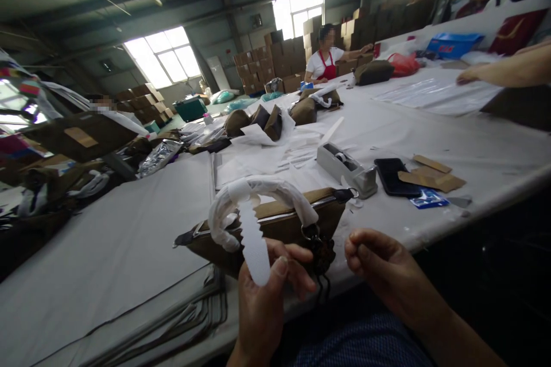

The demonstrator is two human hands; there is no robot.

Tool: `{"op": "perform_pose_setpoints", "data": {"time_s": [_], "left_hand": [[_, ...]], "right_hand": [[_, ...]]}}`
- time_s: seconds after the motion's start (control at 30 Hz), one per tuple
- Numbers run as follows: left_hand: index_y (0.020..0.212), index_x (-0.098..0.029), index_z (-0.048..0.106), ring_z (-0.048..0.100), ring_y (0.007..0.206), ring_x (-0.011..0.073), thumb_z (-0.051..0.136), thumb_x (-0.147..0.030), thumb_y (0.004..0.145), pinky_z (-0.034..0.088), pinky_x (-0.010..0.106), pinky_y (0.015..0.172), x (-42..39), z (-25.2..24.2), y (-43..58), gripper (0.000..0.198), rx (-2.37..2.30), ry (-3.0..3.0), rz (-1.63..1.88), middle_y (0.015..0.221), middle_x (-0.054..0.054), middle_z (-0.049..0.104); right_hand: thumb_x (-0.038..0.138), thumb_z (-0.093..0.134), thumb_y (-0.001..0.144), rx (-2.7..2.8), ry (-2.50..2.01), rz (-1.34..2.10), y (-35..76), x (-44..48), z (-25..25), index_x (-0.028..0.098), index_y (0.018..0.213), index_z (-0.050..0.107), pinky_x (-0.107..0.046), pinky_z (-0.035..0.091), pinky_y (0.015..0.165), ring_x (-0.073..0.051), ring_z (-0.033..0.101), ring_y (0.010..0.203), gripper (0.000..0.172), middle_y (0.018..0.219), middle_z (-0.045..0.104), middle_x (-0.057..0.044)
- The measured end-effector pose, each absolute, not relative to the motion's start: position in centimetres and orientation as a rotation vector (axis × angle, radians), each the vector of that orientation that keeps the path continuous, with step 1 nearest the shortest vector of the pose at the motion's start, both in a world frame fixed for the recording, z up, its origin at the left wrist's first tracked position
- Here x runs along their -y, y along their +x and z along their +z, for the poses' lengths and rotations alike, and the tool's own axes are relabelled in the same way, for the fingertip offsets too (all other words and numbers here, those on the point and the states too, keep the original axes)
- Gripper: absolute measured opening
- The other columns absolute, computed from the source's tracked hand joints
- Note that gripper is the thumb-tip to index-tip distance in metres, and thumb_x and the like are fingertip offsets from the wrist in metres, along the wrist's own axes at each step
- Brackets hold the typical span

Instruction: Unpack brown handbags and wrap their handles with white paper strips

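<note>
A brown zippered handbag rests at the near edge of the long white table. Its handle is wrapped in white foam paper. My left hand is under the bag's near side and pinches a loose white foam strip between thumb and fingers. My right hand hovers just right of the bag, fingers curled together in a loose fist, with nothing visible in them.
A grey tape dispenser, a black phone, cardboard pieces and a blue packet lie right of the bag. More brown bags and white sheets lie farther along. A person in a red apron works at the far end; another person's arm reaches in at right.
</note>
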State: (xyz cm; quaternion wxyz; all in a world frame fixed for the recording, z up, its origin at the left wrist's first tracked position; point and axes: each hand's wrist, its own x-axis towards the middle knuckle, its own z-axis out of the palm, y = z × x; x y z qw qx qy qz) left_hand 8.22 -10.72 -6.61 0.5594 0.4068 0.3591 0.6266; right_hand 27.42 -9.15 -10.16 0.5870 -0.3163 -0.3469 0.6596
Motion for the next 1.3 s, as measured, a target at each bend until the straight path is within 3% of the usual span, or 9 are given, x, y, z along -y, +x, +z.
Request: {"op": "perform_pose_setpoints", "data": {"time_s": [0.13, 0.27, 0.37, 0.53, 0.67, 0.87, 1.3], "left_hand": [[0.086, -0.017, 0.065, 0.062, 0.059, 0.0073, 0.071, -0.033, 0.089, 0.051, 0.015, 0.059, 10.7, -6.7, 9.1, 0.017, -1.074, 1.132, 1.500, 0.064, -0.004, 0.063], [0.091, -0.022, 0.075, 0.068, 0.070, 0.0093, 0.072, -0.026, 0.087, 0.054, 0.016, 0.069, 10.5, -7.6, 8.7, 0.006, -1.213, 1.396, 1.429, 0.081, -0.001, 0.072], [0.094, -0.028, 0.079, 0.070, 0.081, 0.0122, 0.073, -0.020, 0.087, 0.055, 0.017, 0.075, 10.3, -8.3, 8.4, 0.012, -1.219, 1.601, 1.409, 0.091, -0.001, 0.075], [0.097, -0.030, 0.079, 0.070, 0.084, 0.0135, 0.074, -0.020, 0.086, 0.057, 0.018, 0.076, 10.2, -9.0, 8.7, 0.016, -1.230, 1.743, 1.427, 0.094, 0.000, 0.075], [0.095, -0.029, 0.080, 0.069, 0.078, 0.0132, 0.074, -0.025, 0.087, 0.058, 0.019, 0.070, 9.9, -9.4, 8.9, 0.011, -1.239, 1.759, 1.448, 0.093, 0.001, 0.072], [0.091, -0.025, 0.076, 0.067, 0.079, 0.0134, 0.068, -0.024, 0.091, 0.057, 0.020, 0.072, 9.7, -9.5, 9.1, 0.008, -1.232, 1.769, 1.457, 0.089, 0.001, 0.070], [0.084, -0.022, 0.069, 0.063, 0.078, 0.0117, 0.065, -0.019, 0.091, 0.049, 0.018, 0.073, 10.1, -9.0, 10.1, 0.009, -1.283, 1.725, 1.446, 0.083, -0.001, 0.066]], "right_hand": [[0.035, 0.084, 0.077, 0.941, -0.853, 1.407, 26.9, 8.6, -10.5, 0.026, 0.083, 0.079, -0.016, 0.050, 0.058, -0.009, 0.062, 0.062, 0.012, 0.078, 0.072, -0.003], [0.035, 0.079, 0.080, 1.208, -0.991, 1.122, 27.1, 8.3, -10.7, 0.025, 0.082, 0.080, -0.018, 0.053, 0.068, -0.014, 0.065, 0.082, 0.011, 0.105, 0.069, -0.006], [0.035, 0.077, 0.082, 1.273, -1.009, 0.938, 27.0, 8.5, -10.5, 0.026, 0.079, 0.080, -0.020, 0.055, 0.081, -0.019, 0.064, 0.103, 0.010, 0.116, 0.067, -0.006], [0.036, 0.079, 0.080, 1.223, -1.037, 1.050, 26.6, 8.8, -10.4, 0.028, 0.089, 0.080, -0.020, 0.058, 0.075, -0.016, 0.070, 0.081, 0.012, 0.087, 0.075, -0.002], [0.038, 0.081, 0.077, 1.162, -1.061, 1.126, 26.2, 8.7, -10.4, 0.027, 0.088, 0.079, -0.018, 0.058, 0.070, -0.014, 0.070, 0.073, 0.015, 0.080, 0.075, 0.000], [0.031, 0.080, 0.079, 1.194, -0.955, 1.113, 25.7, 8.6, -11.0, 0.027, 0.080, 0.078, -0.016, 0.055, 0.077, -0.014, 0.068, 0.089, 0.004, 0.094, 0.074, 0.000], [0.029, 0.080, 0.079, 1.161, -0.950, 1.151, 24.7, 9.0, -10.8, 0.025, 0.077, 0.077, -0.020, 0.055, 0.069, -0.014, 0.065, 0.071, 0.005, 0.075, 0.070, 0.000]]}}
